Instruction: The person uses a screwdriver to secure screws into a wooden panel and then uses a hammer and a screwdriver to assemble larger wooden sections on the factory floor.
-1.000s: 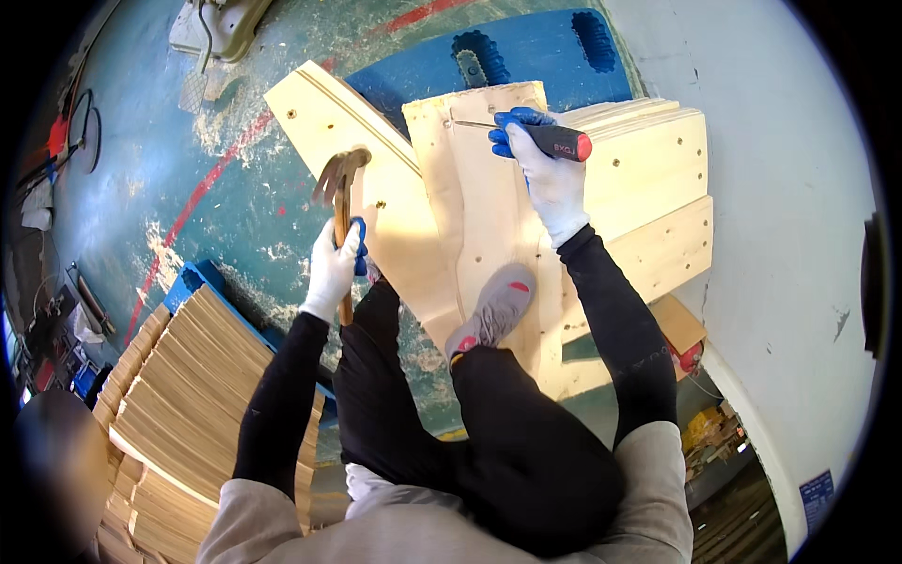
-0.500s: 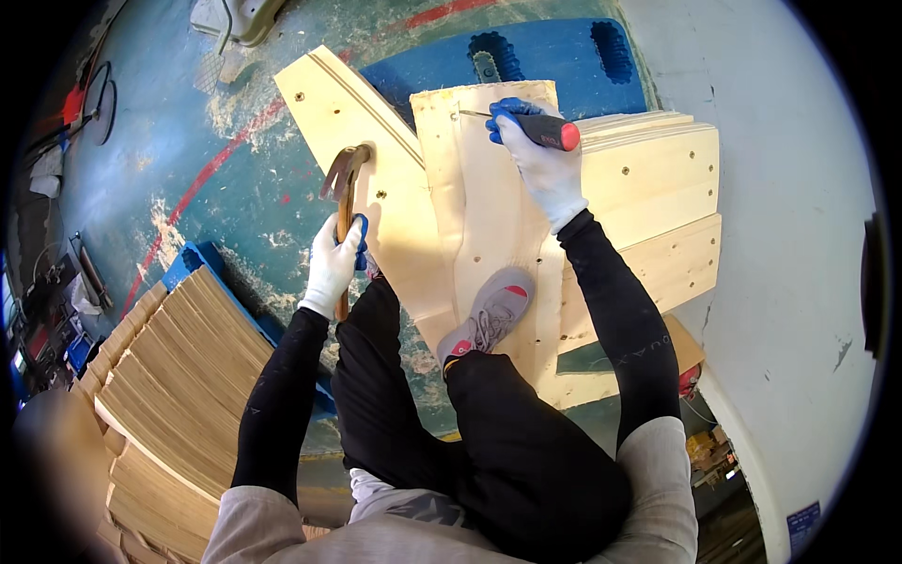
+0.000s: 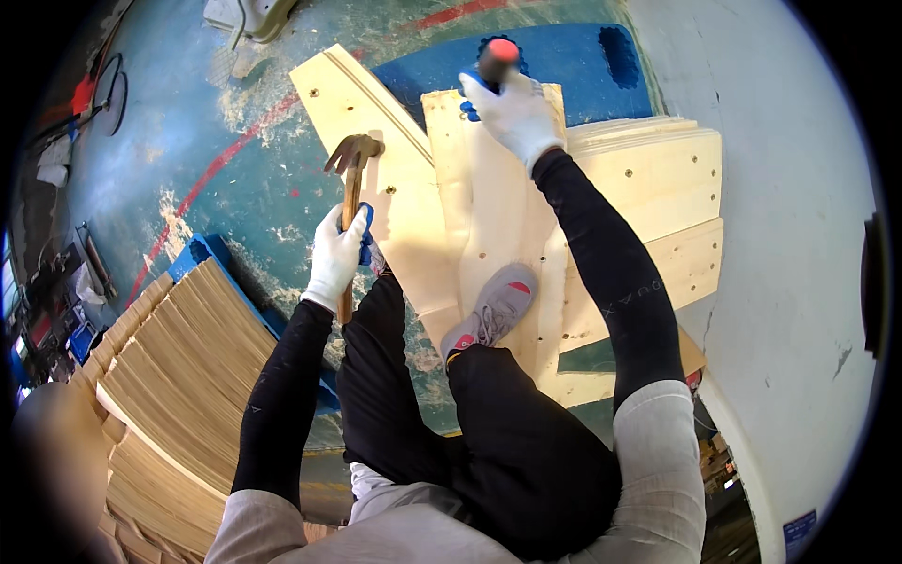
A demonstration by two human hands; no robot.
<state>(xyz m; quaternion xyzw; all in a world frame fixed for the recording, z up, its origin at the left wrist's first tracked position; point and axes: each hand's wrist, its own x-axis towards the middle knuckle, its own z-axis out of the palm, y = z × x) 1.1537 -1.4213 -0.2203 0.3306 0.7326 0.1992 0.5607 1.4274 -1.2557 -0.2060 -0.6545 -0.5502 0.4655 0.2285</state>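
My left hand (image 3: 335,256), in a white glove with blue-coated fingers, is wrapped round the wooden handle of a claw hammer (image 3: 355,155), whose head points away from me. My gloved right hand (image 3: 519,113) grips a dark screwdriver (image 3: 498,60) with a red handle end. The handle stands up toward me above the far end of a pale wooden board (image 3: 507,202); its tip is hidden. My grey shoe (image 3: 503,303) presses on this board. Another board with small dark knots or fasteners (image 3: 390,190) slants off to the left beneath the hammer.
More pale boards (image 3: 658,174) are stacked at the right, near a white wall (image 3: 780,188). Blue plastic pallets (image 3: 573,80) lie beyond the boards and at the left. A tall stack of thin wooden sheets (image 3: 188,357) stands at my left on the green floor (image 3: 254,179).
My right hand has moved up and slightly left, turning the screwdriver from lying sideways to upright. The hammer in my left hand has shifted little.
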